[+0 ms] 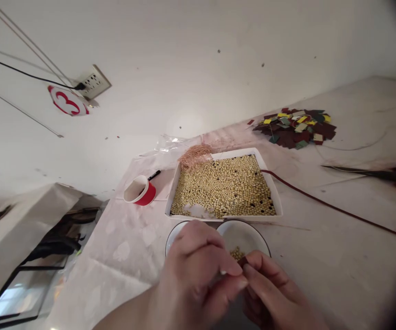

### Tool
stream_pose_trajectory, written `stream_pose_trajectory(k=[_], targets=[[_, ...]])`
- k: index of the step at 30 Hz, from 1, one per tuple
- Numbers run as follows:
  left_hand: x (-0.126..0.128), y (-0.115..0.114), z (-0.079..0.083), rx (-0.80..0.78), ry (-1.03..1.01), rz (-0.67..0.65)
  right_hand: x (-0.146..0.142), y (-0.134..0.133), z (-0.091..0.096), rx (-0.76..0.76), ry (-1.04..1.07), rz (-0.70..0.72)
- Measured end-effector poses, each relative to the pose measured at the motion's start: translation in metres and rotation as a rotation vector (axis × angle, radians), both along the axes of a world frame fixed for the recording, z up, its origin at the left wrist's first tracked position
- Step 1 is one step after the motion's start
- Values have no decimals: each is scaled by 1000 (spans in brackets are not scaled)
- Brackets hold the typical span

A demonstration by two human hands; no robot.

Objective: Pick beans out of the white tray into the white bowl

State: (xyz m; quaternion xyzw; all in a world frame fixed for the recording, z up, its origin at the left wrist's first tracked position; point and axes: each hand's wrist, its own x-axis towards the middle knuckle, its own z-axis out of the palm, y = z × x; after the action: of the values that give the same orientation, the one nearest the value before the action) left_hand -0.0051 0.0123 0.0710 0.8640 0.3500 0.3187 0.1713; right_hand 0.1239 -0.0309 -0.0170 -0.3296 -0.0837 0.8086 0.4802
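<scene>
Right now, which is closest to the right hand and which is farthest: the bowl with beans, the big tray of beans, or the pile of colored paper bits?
From the right hand:
1. Bowl with beans, just beyond the fingertips.
2. Tray of beans, behind the bowl.
3. Pile of colored paper bits, far back on the right.

2 bare hands, left hand (pixel 198 270) and right hand (pixel 273 293): no gloves, rings or watch visible, short plain fingernails, left forearm unsleeved to frame edge.
</scene>
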Motion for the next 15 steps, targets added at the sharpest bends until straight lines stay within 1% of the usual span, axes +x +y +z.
stream_pose_trajectory(k=[2,5,8,11,15], targets=[[5,-5,-6,21,0,3,-1,-1,-1,8,8,32],[7,-4,-12,20,15,58,-2,-2,3,21,1,15],[4,-2,-13,23,31,62,-3,-2,7,10,-7,-15],[0,-3,-11,33,40,47,-4,-1,9,-4,18,-8],[-6,-4,-12,57,68,62,-1,-1,9,28,33,-53]])
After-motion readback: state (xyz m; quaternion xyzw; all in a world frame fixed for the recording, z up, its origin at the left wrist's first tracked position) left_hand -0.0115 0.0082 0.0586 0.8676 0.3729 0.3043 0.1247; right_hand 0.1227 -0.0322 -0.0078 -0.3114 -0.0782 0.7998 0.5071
